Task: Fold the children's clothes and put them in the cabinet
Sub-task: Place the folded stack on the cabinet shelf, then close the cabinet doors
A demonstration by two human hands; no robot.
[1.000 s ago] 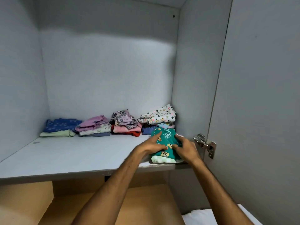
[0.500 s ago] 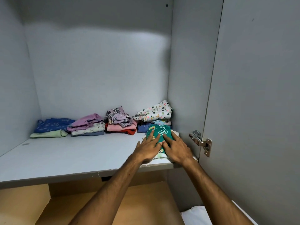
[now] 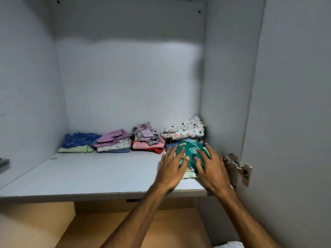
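Folded green garment (image 3: 192,154) lay on the cabinet shelf (image 3: 89,174) near the front right corner, flat under both hands, on top of a paler folded piece whose edge showed at the front. Starting well off to the left of the hands, a blue and pale-green pile (image 3: 78,143) sat at the back, then a pink and floral pile (image 3: 113,142), then a patterned mauve piece on a pink and red pile (image 3: 148,140). The left hand (image 3: 172,169) rested with fingers straight and spread on the garment's left edge, holding nothing; it seemed to be steadying and squaring the fold. Just behind the fingertips stood the white spotted pile (image 3: 184,130), touching or nearly touching the green garment, so there was little room to push it deeper. The right hand (image 3: 211,169) also lay flat with fingers extended, pressing the right side, likely to keep the fold from springing open. Immediately right of that hand was the cabinet side wall, and on it a metal hinge (image 3: 238,167) close to the knuckles, a likely snag on pulling back. Beyond that stood the open door (image 3: 295,122).
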